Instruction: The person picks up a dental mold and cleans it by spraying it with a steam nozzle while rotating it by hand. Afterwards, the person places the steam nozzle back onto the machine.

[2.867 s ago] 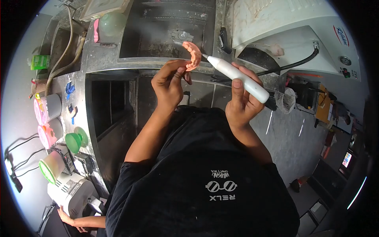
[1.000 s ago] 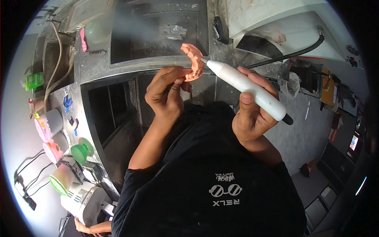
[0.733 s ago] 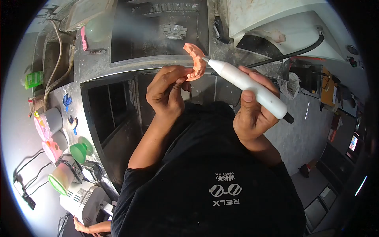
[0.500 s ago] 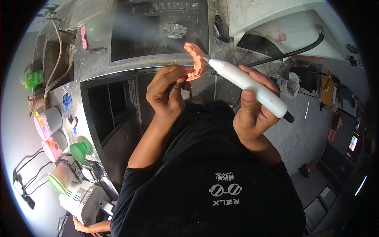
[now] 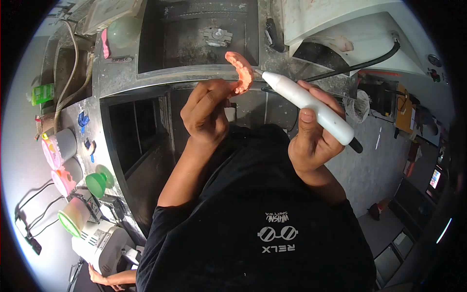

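An orange-pink dental arch model [image 5: 242, 71] is pinched at its lower end by my left hand [image 5: 206, 109], its curved side facing right. My right hand [image 5: 316, 134] grips a thick white handpiece [image 5: 307, 104] from beneath, thumb on its near side. The handpiece slants up to the left, and its thin metal tip stands a little to the right of the model, with a small gap visible. A black end piece shows at the handpiece's lower right. Behind the model lies a recessed dark tray [image 5: 185, 46] with a grey metal part [image 5: 217, 36] in it.
On the left are a green bowl [image 5: 96, 184], pink-lidded tubs [image 5: 62, 148], blue trays [image 5: 83, 121] and a white machine [image 5: 103, 246], with another person's hand [image 5: 99, 276] beside it. A white cabinet with a black hose [image 5: 365, 64] stands at the upper right.
The handpiece tip has come away from the model, which has turned slightly in my left hand. The pale dust plume over the tray has faded. Both hands keep their hold.
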Tool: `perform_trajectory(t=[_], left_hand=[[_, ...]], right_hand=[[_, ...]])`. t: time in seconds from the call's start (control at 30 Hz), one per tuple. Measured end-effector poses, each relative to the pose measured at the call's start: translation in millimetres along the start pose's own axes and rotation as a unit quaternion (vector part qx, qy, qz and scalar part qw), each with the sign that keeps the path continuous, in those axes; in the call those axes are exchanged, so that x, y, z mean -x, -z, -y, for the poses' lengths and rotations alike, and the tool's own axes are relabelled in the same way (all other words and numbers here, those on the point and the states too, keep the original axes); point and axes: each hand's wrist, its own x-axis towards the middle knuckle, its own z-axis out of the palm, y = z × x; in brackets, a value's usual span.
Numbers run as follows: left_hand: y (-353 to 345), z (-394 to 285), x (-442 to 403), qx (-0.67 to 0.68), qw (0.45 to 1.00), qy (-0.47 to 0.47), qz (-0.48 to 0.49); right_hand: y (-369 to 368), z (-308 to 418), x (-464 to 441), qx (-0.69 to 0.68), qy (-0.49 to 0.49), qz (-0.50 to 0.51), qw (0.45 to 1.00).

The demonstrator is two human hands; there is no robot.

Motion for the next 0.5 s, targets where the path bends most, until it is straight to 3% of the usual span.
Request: perform_trajectory(t=[0.5], left_hand=[[-8.8,-2.8,-5.4,-0.147,0.988,-0.033,0.029]], right_hand=[[-1.7,-3.7,1.8,0.051,-0.049,-0.024,0.997]])
